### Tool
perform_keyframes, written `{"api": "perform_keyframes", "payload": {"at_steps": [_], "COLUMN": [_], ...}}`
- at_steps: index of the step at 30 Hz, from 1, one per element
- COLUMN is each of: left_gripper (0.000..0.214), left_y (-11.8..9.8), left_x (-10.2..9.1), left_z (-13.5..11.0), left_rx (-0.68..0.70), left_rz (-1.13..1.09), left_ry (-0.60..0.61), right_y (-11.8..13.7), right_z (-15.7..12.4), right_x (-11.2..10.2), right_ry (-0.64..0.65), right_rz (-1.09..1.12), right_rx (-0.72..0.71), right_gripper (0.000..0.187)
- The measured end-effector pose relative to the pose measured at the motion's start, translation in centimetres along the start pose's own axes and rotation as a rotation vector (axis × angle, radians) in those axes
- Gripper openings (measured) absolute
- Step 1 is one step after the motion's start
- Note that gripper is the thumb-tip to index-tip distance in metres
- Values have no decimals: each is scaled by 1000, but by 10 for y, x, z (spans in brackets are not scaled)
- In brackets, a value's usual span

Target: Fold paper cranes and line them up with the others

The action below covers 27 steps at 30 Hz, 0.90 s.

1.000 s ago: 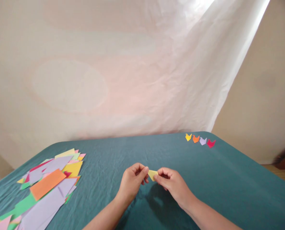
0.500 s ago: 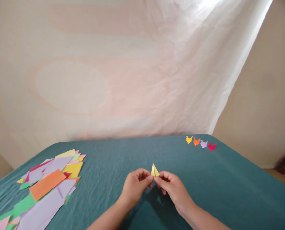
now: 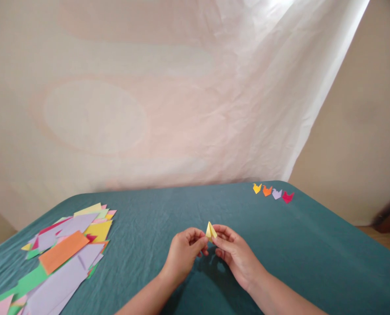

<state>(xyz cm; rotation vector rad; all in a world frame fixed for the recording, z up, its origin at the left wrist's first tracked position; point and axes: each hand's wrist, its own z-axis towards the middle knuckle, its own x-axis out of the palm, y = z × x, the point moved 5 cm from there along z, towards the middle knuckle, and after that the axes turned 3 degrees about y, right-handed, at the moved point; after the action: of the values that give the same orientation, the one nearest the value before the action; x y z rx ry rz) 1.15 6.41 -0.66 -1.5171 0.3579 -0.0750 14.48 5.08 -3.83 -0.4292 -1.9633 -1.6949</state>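
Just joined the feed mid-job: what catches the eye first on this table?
Dead centre, the left hand and right hand pinch a small folded yellow paper piece between them, its point up, above the teal tablecloth. At the left edge lies a loose heap of coloured paper sheets, orange and lilac on top. At the far right corner, four small folded shapes sit in a row: yellow, orange, lilac, red.

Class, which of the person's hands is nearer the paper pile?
Left. The left hand sits between the paper pile and the right hand, which is farther away.
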Motion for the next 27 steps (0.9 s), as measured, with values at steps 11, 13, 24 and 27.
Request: {"api": "perform_keyframes", "payload": {"at_steps": [11, 13, 24, 27], "left_gripper": [20, 20, 28, 34], "left_y": [6, 11, 18, 17], "left_x": [-2, 1, 2, 6], "left_z": [1, 1, 0, -3], "left_rx": [-6, -46, -145, -176], "left_rz": [35, 9, -155, -188], "left_ry": [23, 66, 53, 115], "right_y": [10, 9, 5, 8], "right_z": [2, 2, 0, -1], "right_x": [-4, -4, 0, 1], "right_ry": [-34, -24, 7, 11], "right_rz": [-272, -288, -299, -291], "right_rx": [-147, -147, -136, -154], "right_gripper": [34, 29, 19, 18]}}
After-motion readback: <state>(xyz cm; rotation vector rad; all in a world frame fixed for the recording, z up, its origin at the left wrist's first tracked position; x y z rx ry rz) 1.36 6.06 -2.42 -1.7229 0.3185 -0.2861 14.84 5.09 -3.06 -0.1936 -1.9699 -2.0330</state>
